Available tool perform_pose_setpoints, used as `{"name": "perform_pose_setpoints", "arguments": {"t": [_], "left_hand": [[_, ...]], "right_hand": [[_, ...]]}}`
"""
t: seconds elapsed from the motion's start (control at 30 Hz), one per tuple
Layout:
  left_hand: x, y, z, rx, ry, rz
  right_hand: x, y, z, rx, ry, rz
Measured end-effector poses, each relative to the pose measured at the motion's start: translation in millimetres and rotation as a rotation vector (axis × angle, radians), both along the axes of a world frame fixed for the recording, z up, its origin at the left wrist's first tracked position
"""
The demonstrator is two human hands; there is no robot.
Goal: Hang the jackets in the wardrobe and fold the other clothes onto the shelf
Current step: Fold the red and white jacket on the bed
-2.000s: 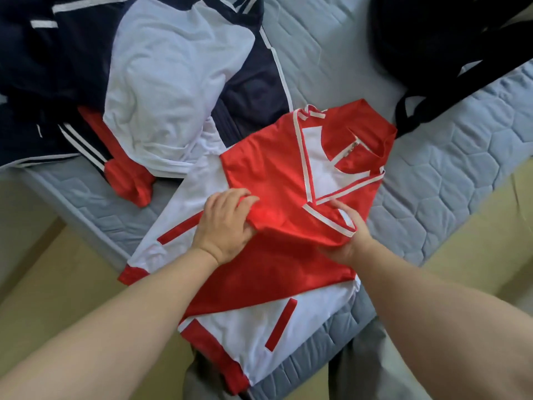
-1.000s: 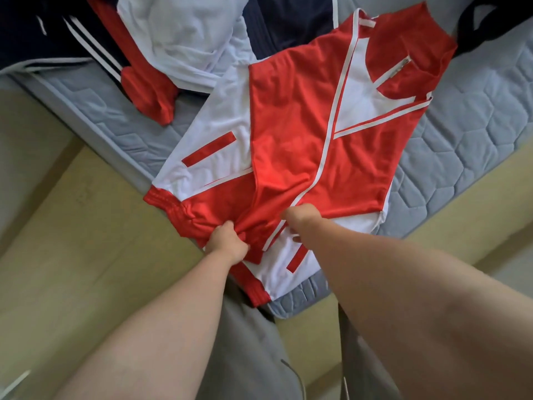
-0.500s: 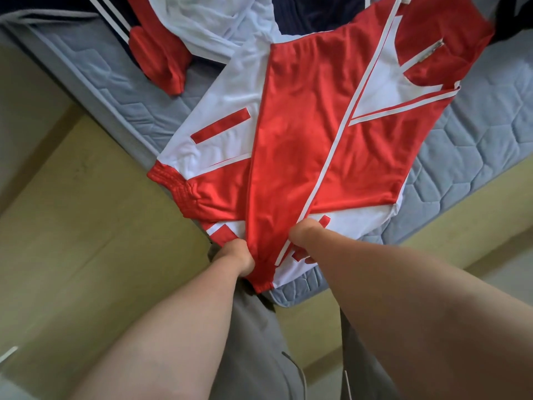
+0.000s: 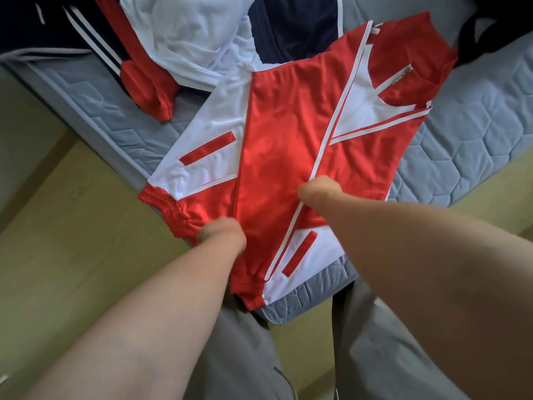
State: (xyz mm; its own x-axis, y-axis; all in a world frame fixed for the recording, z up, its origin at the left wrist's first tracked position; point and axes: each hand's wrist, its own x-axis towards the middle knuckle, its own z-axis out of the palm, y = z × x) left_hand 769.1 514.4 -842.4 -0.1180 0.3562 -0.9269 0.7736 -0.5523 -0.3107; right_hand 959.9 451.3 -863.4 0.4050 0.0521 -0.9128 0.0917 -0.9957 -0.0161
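We see the jacket (image 4: 288, 140) in the centre of the frame, on the corner of the bed (image 4: 476, 134). Behind it, the pile of other clothes (image 4: 187, 39) lies at the upper left and a bag (image 4: 496, 27) at the upper right.

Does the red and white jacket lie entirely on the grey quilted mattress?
No, the jacket hangs with its red hem past the corner of the mattress.

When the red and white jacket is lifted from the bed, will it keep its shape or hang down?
Probably floppy: the red and white jacket is thin cloth that bunches where the left hand and right hand grip it. Its sheen suggests it may slide; the folded sleeve would likely fall open.
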Motion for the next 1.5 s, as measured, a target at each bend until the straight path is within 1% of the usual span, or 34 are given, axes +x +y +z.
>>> {"name": "perform_pose_setpoints", "arguments": {"t": [0.1, 0.2, 0.3, 0.4, 0.47, 0.57, 0.63, 0.8, 0.9, 0.97, 1.03, 1.07, 1.1, 1.13, 1.17, 1.2, 1.23, 1.27, 1.33, 1.37, 1.47, 1.5], "left_hand": [[57.3, 58.0, 4.1, 0.177, -0.18, 0.075], [110.1, 107.9, 7.0, 0.358, -0.451, 0.247], [149.7, 139.0, 3.9, 0.446, -0.657, 0.401], [166.1, 149.6, -7.8, 0.51, -0.769, 0.447], [167.2, 151.0, -17.8, 0.539, -0.803, 0.46], [169.4, 158.8, -29.9, 0.559, -0.811, 0.472], [171.0, 167.6, -35.3, 0.572, -0.817, 0.447], [168.3, 186.6, -40.0, 0.591, -0.823, 0.366], [168.3, 193.8, -38.3, 0.595, -0.809, 0.374], [169.2, 193.7, -37.6, 0.598, -0.798, 0.396], [171.0, 185.2, -33.1, 0.664, -0.804, 0.386], [170.6, 177.3, -28.8, 0.737, -0.814, 0.296], [169.2, 166.7, -24.8, 0.812, -0.833, 0.132], [166.3, 153.9, -21.9, 0.832, -0.874, -0.062], [161.9, 138.8, -20.0, 0.783, -0.952, -0.232], [156.1, 121.3, -19.1, 0.679, -1.03, -0.361], [148.6, 103.9, -20.9, 0.553, -1.077, -0.457], [140.2, 86.2, -22.8, 0.424, -1.083, -0.526], [121.3, 53.3, -26.6, 0.197, -0.988, -0.612], [111.0, 39.0, -29.4, 0.124, -0.943, -0.637], [81.8, 8.5, -37.7, 0.035, -0.774, -0.624], [73.1, 1.8, -40.5, 0.023, -0.714, -0.6]], "right_hand": [[57.5, 24.2, -3.3, 0.097, -0.149, 0.036], [118.1, 52.5, -4.2, 0.189, -0.262, 0.04], [162.7, 81.3, -5.4, 0.255, -0.398, 0.051], [187.7, 104.2, -12.4, 0.322, -0.514, -0.004], [199.8, 115.0, -18.0, 0.356, -0.518, -0.045], [211.9, 123.7, -25.2, 0.336, -0.507, -0.096], [213.2, 125.1, -27.7, 0.326, -0.464, -0.095], [209.1, 109.1, -30.7, 0.281, -0.329, 0.113], [194.7, 101.0, -19.4, 0.242, -0.358, 0.273], [190.3, 96.8, -23.1, 0.201, -0.37, 0.389], [186.6, 94.2, -26.6, 0.196, -0.373, 0.427], [185.9, 93.6, -28.0, 0.199, -0.366, 0.459], [185.8, 92.3, -29.5, 0.222, -0.356, 0.473], [185.5, 92.5, -29.0, 0.206, -0.35, 0.452], [185.6, 93.5, -28.7, 0.196, -0.361, 0.425], [185.4, 93.8, -27.8, 0.21, -0.371, 0.369], [185.2, 94.6, -27.2, 0.227, -0.379, 0.369], [184.8, 94.6, -26.5, 0.226, -0.388, 0.363], [183.5, 93.8, -26.6, 0.281, -0.374, 0.367], [183.6, 91.7, -30.4, 0.313, -0.341, 0.372], [180.6, 87.3, -32.3, 0.304, -0.284, 0.269], [181.1, 88.5, -34.4, 0.337, -0.292, 0.302]]}}
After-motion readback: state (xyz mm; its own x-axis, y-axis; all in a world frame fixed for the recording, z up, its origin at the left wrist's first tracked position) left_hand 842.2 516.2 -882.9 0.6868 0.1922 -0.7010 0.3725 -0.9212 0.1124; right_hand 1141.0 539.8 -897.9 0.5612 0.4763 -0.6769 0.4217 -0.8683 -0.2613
